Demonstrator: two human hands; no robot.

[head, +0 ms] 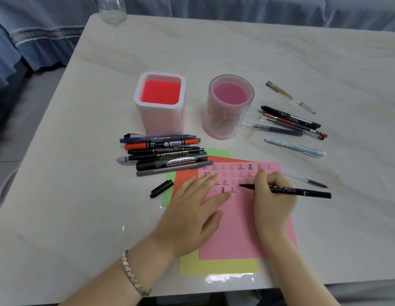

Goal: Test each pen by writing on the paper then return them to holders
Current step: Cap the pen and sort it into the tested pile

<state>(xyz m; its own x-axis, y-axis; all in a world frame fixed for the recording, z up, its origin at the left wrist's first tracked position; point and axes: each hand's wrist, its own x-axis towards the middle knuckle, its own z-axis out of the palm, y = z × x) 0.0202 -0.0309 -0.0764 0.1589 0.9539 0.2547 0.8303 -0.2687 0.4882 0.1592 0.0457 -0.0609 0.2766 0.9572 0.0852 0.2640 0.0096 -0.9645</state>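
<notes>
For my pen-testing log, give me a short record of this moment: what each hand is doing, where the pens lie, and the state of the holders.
Left hand: flat on the pink paper, pressing it down
Right hand: grips a black marker, tip at the fourth row of written marks
Black cap: lies off the marker, left of the left hand
Holders: square holder and round holder upright, no pens inside
Loose pens: pile of pens in front of the square holder; group of pens right of the round holder
</notes>
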